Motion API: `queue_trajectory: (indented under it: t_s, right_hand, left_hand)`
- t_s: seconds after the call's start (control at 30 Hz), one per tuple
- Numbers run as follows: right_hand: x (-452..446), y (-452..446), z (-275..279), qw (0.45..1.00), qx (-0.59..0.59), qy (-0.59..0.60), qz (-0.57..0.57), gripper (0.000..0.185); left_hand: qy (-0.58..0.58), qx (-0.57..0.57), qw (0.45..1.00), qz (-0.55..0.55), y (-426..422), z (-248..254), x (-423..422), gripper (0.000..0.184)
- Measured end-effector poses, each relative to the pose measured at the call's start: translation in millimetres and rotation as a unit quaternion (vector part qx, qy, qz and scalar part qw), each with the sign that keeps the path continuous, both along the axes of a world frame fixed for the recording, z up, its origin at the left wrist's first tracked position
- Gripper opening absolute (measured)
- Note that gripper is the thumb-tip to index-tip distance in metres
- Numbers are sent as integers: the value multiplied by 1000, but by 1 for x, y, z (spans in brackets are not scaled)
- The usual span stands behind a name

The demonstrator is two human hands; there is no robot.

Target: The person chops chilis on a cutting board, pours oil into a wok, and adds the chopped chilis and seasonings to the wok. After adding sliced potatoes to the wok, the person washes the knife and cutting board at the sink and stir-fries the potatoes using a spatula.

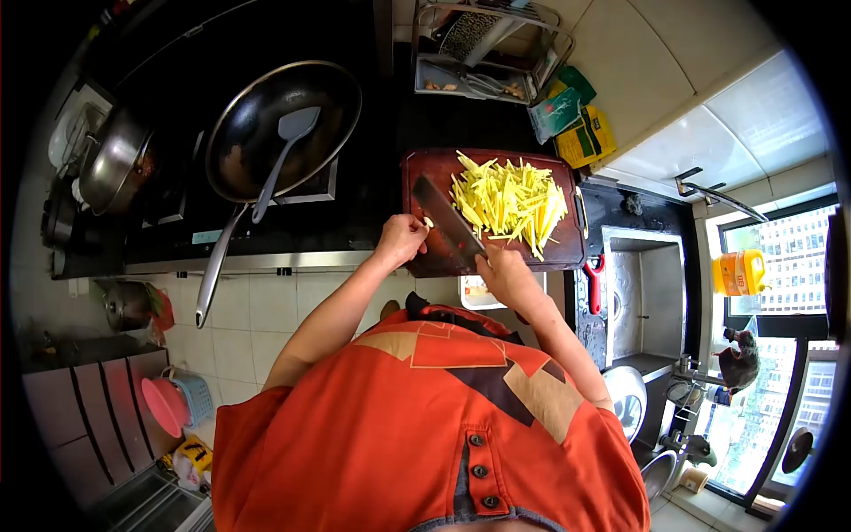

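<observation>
My right hand point(510, 277) grips the handle of a kitchen cleaver point(446, 215), whose broad dark blade slants up and left over the cutting board point(422, 168). At the board's left edge, my left hand point(403, 239) is closed, pinching a small pale piece point(428, 222) that looks like a garlic clove. The cleaver's blade is just right of these fingertips, apart from them. A heap of yellow strips, like julienned potato point(510, 202), covers the board's right part.
Left of the board, a wok point(232, 120) with a spatula point(288, 146) sits on the stove. Behind stands a utensil rack point(474, 75), with seasoning packets point(585, 137) beside it. To the right are a red-handled peeler point(595, 285) and the sink point(660, 293). A white container point(479, 293) shows below the counter edge.
</observation>
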State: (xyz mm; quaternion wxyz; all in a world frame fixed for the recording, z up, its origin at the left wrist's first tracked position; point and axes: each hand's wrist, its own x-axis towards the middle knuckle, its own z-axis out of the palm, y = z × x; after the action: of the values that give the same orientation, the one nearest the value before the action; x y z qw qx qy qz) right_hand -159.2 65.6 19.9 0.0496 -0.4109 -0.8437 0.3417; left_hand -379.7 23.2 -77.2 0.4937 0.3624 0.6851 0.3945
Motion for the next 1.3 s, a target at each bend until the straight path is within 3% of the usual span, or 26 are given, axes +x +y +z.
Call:
queue_trajectory:
  t_s: [0.1,0.23,0.47,0.57,0.6,0.63,0.77,1.3]
  right_hand:
    - [3,0,23,999,50,11,-20,22]
    - [11,-1,6,991,129,34,-13,18]
    - [18,-13,10,990,135,34,13,20]
    - [20,-14,2,992,122,25,11,18]
    - [21,-15,-1,995,94,40,-1,17]
    - [20,-16,-3,996,66,55,-14,16]
    - [19,-17,1,995,75,62,-24,15]
    - [12,-30,-15,998,48,43,-13,16]
  left_hand:
    - [-26,29,999,18,-7,-2,3,15]
    - [-191,42,972,127,-20,10,-8,10]
    - [-205,102,952,203,-41,10,-32,10]
    - [-103,106,971,189,-42,7,-29,13]
    - [52,179,975,122,-38,-3,-26,15]
    - [206,245,946,50,-34,-7,-22,16]
    - [338,202,919,-39,-10,9,-4,18]
    - [322,236,912,96,-15,-22,16,9]
